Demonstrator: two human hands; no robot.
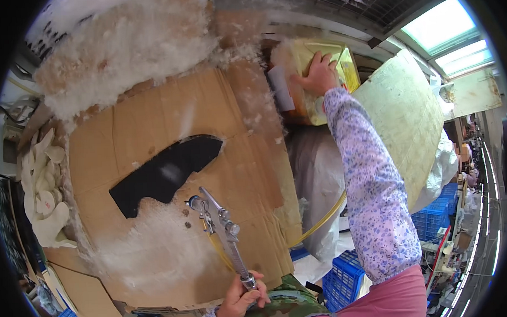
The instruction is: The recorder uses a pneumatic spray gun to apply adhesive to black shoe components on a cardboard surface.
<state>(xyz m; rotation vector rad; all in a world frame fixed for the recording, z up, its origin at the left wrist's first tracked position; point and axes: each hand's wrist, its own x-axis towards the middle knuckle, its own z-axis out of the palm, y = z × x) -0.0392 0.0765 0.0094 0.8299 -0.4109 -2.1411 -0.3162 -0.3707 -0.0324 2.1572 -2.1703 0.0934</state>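
Note:
My left hand (241,298) is closed around a metal spray gun (232,229) near the lower middle, its shaft pointing up and slightly left over the cardboard. Just beyond the gun's head lies a flat black piece (164,173) with one wavy edge. It rests on a brown cardboard sheet (135,126) coated with pale fibrous residue. Stretched far forward to the right, my right hand (320,73) lies with spread fingers on a yellowish, see-through container (310,114). Its fingertips reach over the container's upper part; what lies inside is unclear.
Cream-coloured curved pieces (45,191) are stacked at the left. Fluffy white residue (132,51) coats the far surface. A pale board (403,114) leans at the right. A yellow hose (325,217) crosses beside plastic sheeting (318,167). Blue crates (347,275) stand at lower right.

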